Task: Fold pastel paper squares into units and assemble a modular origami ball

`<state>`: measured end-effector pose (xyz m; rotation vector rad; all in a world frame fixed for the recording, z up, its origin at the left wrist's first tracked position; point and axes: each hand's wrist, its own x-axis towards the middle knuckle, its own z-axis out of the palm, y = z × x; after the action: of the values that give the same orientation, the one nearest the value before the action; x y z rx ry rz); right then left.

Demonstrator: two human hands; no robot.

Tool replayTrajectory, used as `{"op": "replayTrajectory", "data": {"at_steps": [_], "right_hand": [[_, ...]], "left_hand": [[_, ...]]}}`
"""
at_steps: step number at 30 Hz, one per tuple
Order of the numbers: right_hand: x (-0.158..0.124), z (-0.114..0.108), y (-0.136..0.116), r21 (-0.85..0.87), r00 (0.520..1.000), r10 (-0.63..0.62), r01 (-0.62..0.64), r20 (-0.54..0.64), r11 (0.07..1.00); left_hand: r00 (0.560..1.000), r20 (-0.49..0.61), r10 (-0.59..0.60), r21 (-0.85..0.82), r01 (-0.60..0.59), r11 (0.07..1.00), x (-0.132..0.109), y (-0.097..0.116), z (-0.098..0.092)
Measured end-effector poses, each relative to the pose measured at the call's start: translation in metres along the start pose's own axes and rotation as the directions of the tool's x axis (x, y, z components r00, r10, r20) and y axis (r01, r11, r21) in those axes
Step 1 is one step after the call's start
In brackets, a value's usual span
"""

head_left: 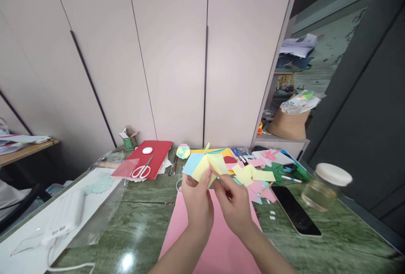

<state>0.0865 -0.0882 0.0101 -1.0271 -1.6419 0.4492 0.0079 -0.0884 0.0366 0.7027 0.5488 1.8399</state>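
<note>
Between both hands, above a pink sheet (218, 240), is a folded paper piece (201, 168) in light yellow and light blue. My left hand (198, 200) is closed on its lower left part, with the thumb pressed over the yellow paper. My right hand (234, 202) pinches the lower right yellow part, its fingers curled. A thin yellow tip stands up at the top of the piece. My fingers hide its underside. Loose yellow paper pieces (253, 175) lie just to the right of my right hand.
On the left are white scissors (142, 170) on a red folder (158, 151), and a white power bank (65, 213) with a cable. To the right lie a black phone (297, 210) and a lidded jar (324, 189) of pale liquid. Cabinet doors (177, 55) stand behind the table.
</note>
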Motion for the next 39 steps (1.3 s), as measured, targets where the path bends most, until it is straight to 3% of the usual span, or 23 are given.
{"op": "replayTrajectory", "data": {"at_steps": [3, 6, 10, 19, 29, 32, 35, 37, 39], "right_hand": [[0.001, -0.001, 0.004, -0.156, 0.99, -0.138, 0.132, -0.027, 0.979], [0.002, -0.002, 0.011, -0.345, 0.943, -0.329, 0.291, -0.055, 0.892], [0.002, -0.002, 0.018, -0.522, 0.889, -0.454, 0.358, -0.063, 0.774], [0.002, -0.002, 0.011, -0.66, 0.923, -0.385, 0.273, -0.027, 0.7], [0.002, -0.001, 0.01, -0.703, 0.896, -0.443, 0.296, -0.03, 0.647], [0.001, -0.006, 0.006, -0.621, 0.881, -0.455, 0.286, -0.129, 0.73], [-0.001, -0.008, -0.001, -0.349, 0.884, -0.403, 0.31, -0.237, 0.885], [-0.001, -0.006, -0.008, -0.103, 0.932, -0.225, 0.204, -0.283, 0.974], [0.001, 0.0, -0.013, 0.157, 0.961, 0.014, 0.031, -0.276, 0.987]], "left_hand": [[1.0, -0.023, -0.001, 0.029, 0.002, 1.0, 0.002, -0.001, -0.003], [1.0, -0.03, 0.007, 0.05, -0.005, 0.999, 0.003, -0.003, -0.004], [0.999, -0.031, -0.03, 0.055, 0.032, 0.998, 0.004, -0.004, -0.005], [0.998, -0.023, -0.057, 0.045, 0.058, 0.997, 0.002, -0.002, -0.005], [0.997, -0.025, -0.078, 0.003, 0.078, 0.997, 0.004, 0.004, -0.005], [0.995, -0.047, -0.094, -0.024, 0.093, 0.995, 0.006, 0.005, -0.005], [0.994, -0.04, -0.098, -0.052, 0.096, 0.994, 0.006, 0.004, -0.005], [0.995, 0.007, -0.099, -0.08, 0.099, 0.992, 0.004, 0.003, -0.005], [0.991, 0.057, -0.124, -0.109, 0.129, 0.986, 0.002, 0.002, -0.004]]}}
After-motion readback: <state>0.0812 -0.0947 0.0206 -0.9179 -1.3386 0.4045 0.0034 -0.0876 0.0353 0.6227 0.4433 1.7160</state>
